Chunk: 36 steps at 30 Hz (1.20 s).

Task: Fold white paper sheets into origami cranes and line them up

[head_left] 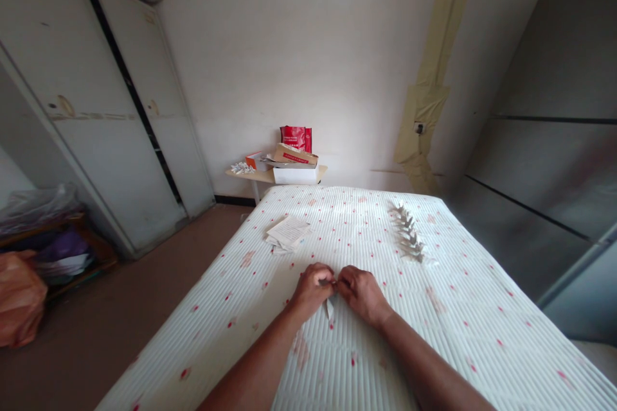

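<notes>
Both hands meet over the near middle of the bed, fingers pinched together. A small piece of folded paper (330, 311) points down between them, its pale tip showing below the fingers. My left hand (312, 290) grips it from the left. From the other side my right hand (362, 292) pinches its upper part; most of the paper is hidden by the fingers. Ahead to the left lies a loose stack of printed paper sheets (289, 232). Off to the right, several folded paper figures (407, 231), pointed like birds, stand in a row.
The bed has a white ribbed cover (366, 359) with red specks. Beyond its far edge, a small table (264, 176) carries a white box (295, 174), a red bag (295, 136) and small white pieces (242, 167). Metal cabinets (120, 109) stand left; a grey wardrobe (544, 141) stands right.
</notes>
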Available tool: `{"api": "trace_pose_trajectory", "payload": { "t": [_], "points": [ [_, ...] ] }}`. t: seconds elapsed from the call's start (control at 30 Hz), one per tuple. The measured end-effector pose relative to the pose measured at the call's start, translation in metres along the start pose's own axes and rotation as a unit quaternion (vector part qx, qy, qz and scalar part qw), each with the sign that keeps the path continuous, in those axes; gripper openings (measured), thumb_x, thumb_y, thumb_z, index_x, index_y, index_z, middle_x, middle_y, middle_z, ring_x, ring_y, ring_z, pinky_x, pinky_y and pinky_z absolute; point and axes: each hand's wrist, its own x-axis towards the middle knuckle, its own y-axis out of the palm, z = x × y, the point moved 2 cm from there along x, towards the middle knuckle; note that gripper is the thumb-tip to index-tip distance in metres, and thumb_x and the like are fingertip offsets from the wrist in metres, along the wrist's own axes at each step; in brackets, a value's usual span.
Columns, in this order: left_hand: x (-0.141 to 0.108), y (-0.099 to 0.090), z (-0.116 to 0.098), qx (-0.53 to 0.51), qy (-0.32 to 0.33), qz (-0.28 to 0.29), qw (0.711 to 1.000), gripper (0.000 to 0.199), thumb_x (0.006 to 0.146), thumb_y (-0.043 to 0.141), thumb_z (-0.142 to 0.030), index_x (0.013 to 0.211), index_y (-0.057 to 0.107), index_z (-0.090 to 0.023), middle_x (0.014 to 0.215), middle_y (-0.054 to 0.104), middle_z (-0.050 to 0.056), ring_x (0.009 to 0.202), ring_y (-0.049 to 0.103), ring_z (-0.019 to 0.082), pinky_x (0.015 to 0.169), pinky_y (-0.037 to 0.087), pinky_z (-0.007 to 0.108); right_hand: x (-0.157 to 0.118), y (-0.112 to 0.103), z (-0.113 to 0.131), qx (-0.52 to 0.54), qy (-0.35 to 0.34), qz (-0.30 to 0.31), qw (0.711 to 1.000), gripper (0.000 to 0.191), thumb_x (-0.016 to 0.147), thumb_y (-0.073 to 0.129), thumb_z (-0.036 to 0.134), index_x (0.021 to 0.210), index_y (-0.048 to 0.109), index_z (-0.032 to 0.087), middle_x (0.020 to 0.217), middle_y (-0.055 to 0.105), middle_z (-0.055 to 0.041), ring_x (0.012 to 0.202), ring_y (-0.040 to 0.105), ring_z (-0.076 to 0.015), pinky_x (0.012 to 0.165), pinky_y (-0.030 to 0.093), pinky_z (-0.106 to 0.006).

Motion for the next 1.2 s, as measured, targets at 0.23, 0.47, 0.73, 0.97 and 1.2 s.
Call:
{"api": "trace_pose_trajectory", "payload": {
  "t": [0.23, 0.47, 0.73, 0.97, 1.2],
  "points": [
    [0.000, -0.004, 0.003, -0.011, 0.004, 0.013, 1.000, 0.004, 0.062, 0.064, -0.014, 0.062, 0.065, -0.017, 0.079, 0.062, 0.002, 0.080, 0.058, 0.015, 0.076, 0.042, 0.024, -0.005, -0.015, -0.013, 0.092, 0.019, -0.016, 0.995, 0.019, 0.081, 0.046, 0.018, 0.069, 0.061, 0.018, 0.068, 0.060, -0.0013, 0.064, 0.056, -0.0127, 0.060, 0.041, -0.023],
    [0.000, -0.007, 0.002, -0.017, -0.014, 0.013, 1.000, 0.013, 0.059, 0.063, -0.009, 0.067, 0.067, -0.018, 0.083, 0.064, 0.004, 0.084, 0.058, 0.017, 0.080, 0.043, 0.026, -0.007, -0.009, -0.015, 0.126, 0.007, -0.034, 0.991, 0.014, 0.075, 0.051, 0.015, 0.084, 0.061, 0.019, 0.079, 0.060, -0.0020, 0.064, 0.055, -0.0119, 0.060, 0.044, -0.023],
    [-0.002, -0.011, -0.004, -0.026, -0.031, 0.014, 0.999, 0.022, 0.057, 0.060, -0.007, 0.075, 0.067, -0.017, 0.084, 0.065, 0.003, 0.086, 0.058, 0.018, 0.079, 0.042, 0.027, -0.008, -0.005, -0.014, 0.139, 0.026, -0.034, 0.989, 0.030, 0.070, 0.053, 0.011, 0.099, 0.057, 0.019, 0.080, 0.059, -0.0017, 0.064, 0.055, -0.0121, 0.059, 0.044, -0.023],
    [-0.006, -0.016, -0.008, -0.046, -0.009, -0.013, 0.999, 0.018, 0.061, 0.060, -0.012, 0.077, 0.063, -0.018, 0.084, 0.064, 0.001, 0.084, 0.057, 0.016, 0.078, 0.041, 0.025, -0.005, -0.004, -0.008, 0.115, -0.025, -0.045, 0.992, 0.020, 0.075, 0.049, 0.009, 0.089, 0.059, 0.019, 0.083, 0.058, -0.0029, 0.067, 0.056, -0.0118, 0.064, 0.044, -0.024],
    [-0.005, -0.012, -0.004, -0.038, 0.020, -0.014, 0.999, 0.010, 0.063, 0.059, -0.011, 0.068, 0.065, -0.018, 0.084, 0.063, 0.003, 0.086, 0.056, 0.017, 0.082, 0.041, 0.027, -0.001, 0.000, -0.006, 0.083, -0.036, -0.031, 0.995, 0.015, 0.082, 0.047, 0.013, 0.083, 0.061, 0.018, 0.080, 0.059, -0.0033, 0.073, 0.058, -0.0127, 0.066, 0.044, -0.022]
  ]
}}
